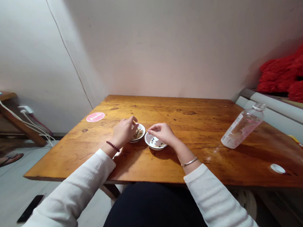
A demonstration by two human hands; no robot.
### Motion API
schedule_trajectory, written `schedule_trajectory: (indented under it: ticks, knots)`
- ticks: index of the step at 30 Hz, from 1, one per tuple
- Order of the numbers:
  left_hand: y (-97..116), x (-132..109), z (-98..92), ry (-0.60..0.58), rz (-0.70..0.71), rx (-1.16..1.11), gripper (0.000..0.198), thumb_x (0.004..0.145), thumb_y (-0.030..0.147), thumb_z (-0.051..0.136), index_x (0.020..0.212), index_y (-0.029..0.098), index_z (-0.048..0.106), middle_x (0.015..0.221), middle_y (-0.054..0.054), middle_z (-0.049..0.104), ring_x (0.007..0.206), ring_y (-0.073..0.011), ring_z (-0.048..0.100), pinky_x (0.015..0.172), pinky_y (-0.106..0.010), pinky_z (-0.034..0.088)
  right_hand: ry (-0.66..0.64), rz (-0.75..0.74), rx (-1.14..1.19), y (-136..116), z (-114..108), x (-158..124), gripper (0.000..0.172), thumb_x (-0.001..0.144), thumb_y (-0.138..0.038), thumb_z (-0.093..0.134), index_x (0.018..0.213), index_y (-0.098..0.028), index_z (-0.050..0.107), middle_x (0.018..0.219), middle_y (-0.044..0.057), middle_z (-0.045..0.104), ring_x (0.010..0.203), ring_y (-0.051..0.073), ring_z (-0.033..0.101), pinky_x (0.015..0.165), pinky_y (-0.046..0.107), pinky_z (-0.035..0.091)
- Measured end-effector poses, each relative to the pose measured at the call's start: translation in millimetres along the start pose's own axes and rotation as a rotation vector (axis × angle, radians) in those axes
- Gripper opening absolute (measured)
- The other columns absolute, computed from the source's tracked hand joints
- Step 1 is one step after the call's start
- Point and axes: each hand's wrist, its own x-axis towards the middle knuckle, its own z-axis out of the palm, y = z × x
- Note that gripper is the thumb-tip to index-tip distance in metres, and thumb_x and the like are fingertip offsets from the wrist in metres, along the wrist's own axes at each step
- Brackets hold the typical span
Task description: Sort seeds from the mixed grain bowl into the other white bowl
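Observation:
Two small white bowls stand side by side on the wooden table. The left bowl (142,128) holds many small mixed grains or beads, yellowish brown and dark. Fewer scattered bits, some dark and some pale, lie in the right bowl (155,148). My left hand (124,130), with a dark bead bracelet, is over the left side of the left bowl, thumb and forefinger bent and apart; its other fingers are partly hidden. Above the right bowl, my right hand (163,132) has thumb and forefinger pinched together near its left rim. Anything in that pinch is too small to see.
A clear plastic bottle (242,127) stands uncapped to the right on the table (194,114), near a white cap (278,169). A pink round sticker (95,117) marks the left edge. Red fluffy material (295,68) is piled at right. A phone (31,208) lies on the floor.

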Motion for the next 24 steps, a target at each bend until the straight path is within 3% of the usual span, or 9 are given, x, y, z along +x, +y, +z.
schedule_trajectory:
  ticks: [5,14,20,24]
  knots:
    - [-10,0,0.0,-0.031,0.008,0.139,0.014,0.084,0.033,0.055,0.084,0.024,0.066,0.08,-0.004,0.072,0.076,-0.0214,0.062,0.057,-0.027,0.04,0.011,-0.009,-0.048,1,0,0,0.016,0.073,-0.033,0.07,0.078,-0.018,0.074,0.08,0.006,0.074,0.076,0.02,0.068,0.071,0.029,0.051]
    - [-14,1,0.2,-0.108,0.033,0.128,0.024,0.076,0.048,0.065,0.077,0.025,0.072,0.077,-0.006,0.073,0.073,-0.0232,0.065,0.055,-0.027,0.042,0.01,0.021,0.007,3,1,1,0.019,0.074,-0.036,0.069,0.081,-0.019,0.073,0.084,0.006,0.074,0.079,0.02,0.069,0.073,0.029,0.053]
    - [-16,2,-0.2,-0.252,0.069,0.053,0.019,0.076,0.042,0.066,0.082,0.027,0.075,0.081,-0.005,0.074,0.072,-0.0237,0.067,0.057,-0.027,0.043,0.003,0.025,0.0,1,0,1,0.02,0.075,-0.036,0.067,0.083,-0.02,0.073,0.085,0.006,0.074,0.082,0.02,0.069,0.074,0.03,0.052]
    - [-14,2,-1.1,-0.282,0.057,0.03,0.016,0.076,0.038,0.066,0.082,0.027,0.075,0.084,-0.004,0.075,0.075,-0.0234,0.068,0.057,-0.026,0.043,-0.005,0.027,0.012,3,1,1,0.02,0.076,-0.036,0.066,0.085,-0.02,0.073,0.083,0.005,0.074,0.081,0.02,0.069,0.074,0.029,0.052]
